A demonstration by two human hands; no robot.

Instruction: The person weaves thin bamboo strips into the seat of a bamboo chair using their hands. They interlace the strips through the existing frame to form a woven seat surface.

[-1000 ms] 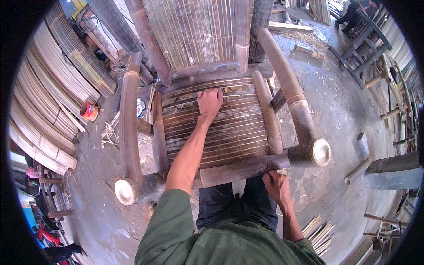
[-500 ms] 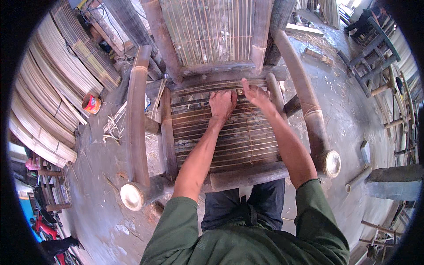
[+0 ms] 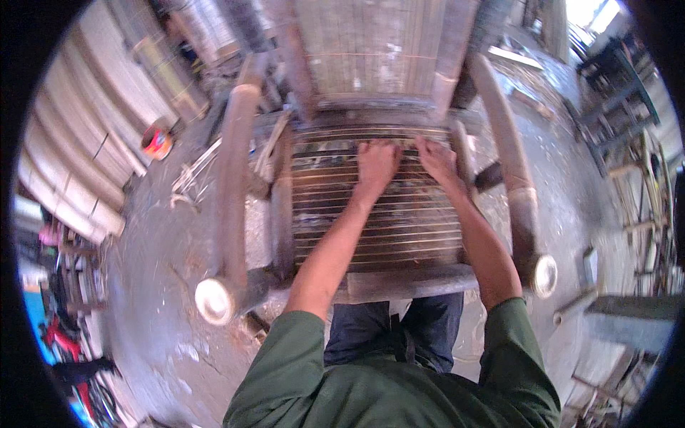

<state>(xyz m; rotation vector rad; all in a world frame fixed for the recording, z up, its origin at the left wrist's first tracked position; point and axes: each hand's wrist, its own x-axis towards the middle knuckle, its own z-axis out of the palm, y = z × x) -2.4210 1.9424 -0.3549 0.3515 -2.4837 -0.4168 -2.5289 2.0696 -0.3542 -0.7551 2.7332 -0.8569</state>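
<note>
A dark bamboo armchair (image 3: 399, 286) stands in front of me, its seat made of thin bamboo slats (image 3: 378, 246) running side to side with gaps between them. Near the back of the seat, my left hand (image 3: 378, 165) is closed, knuckles up, over the slats. Just to its right, my right hand (image 3: 437, 158) rests on the same slats with fingers bent inward, closed too. Whatever either hand pinches is hidden or too small to name, and the picture is blurred. Beyond them rises the slatted backrest (image 3: 371, 75).
Thick armrests (image 3: 237, 185) flank the seat on both sides. Rolled slat mats (image 3: 75, 135) lean at the left beside an orange bucket (image 3: 157, 145). Cut strips (image 3: 196, 171) lie on the floor. At the right are a dark frame (image 3: 619, 107) and a bamboo tube (image 3: 574, 307).
My right hand has lowered its raised finger and curled in toward the slats. My left hand stays at the back of the seat. The whole view has shifted slightly.
</note>
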